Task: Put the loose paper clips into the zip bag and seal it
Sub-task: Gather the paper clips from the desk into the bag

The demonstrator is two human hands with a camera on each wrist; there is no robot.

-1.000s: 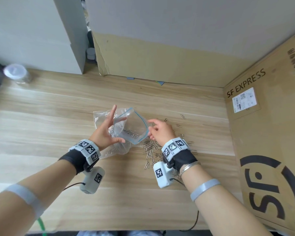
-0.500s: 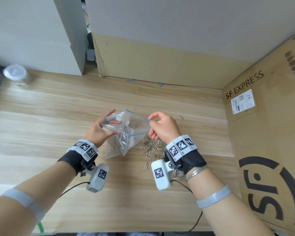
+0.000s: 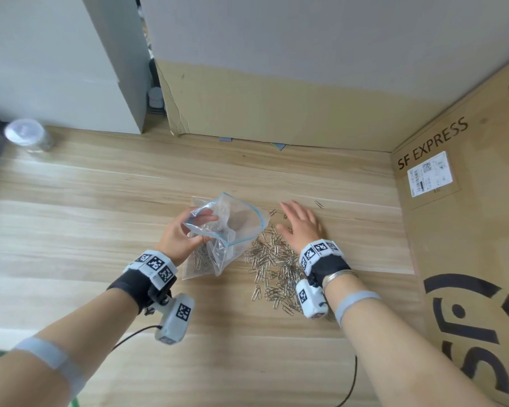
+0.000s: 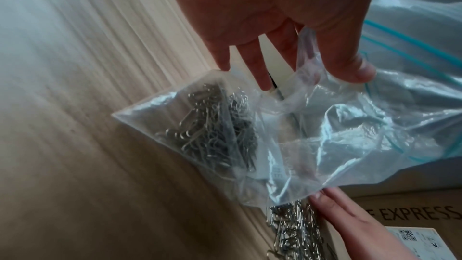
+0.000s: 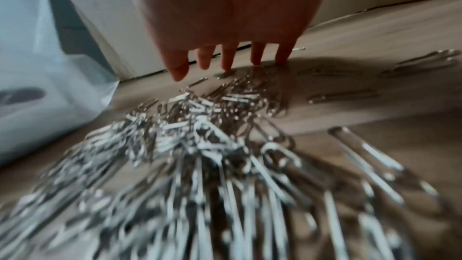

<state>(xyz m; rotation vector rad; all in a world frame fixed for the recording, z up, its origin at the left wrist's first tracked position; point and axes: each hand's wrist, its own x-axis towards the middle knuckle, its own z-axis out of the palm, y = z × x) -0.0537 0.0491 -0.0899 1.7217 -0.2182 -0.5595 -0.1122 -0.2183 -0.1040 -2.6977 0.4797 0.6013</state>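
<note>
Left hand (image 3: 179,238): fingers pinch clear blue-zip plastic bag (image 3: 235,227), fingertips veiled by film.
Right hand (image 3: 301,226): fingers spread flat, hiding silver paper clips (image 3: 272,267) beneath.

L hand (image 3: 179,237) pinching, R hand (image 3: 301,223) flat

zip bag (image 3: 232,230) left, paper clips (image 3: 274,268) right

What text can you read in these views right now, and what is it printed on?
"SF EXPRESS": on the cardboard box at the right.
Large partial logo letters lower on that box: cut off, not readable whole.
White shipping label: codes and print too small.
Wristband markers: square patterns, no words.
</note>
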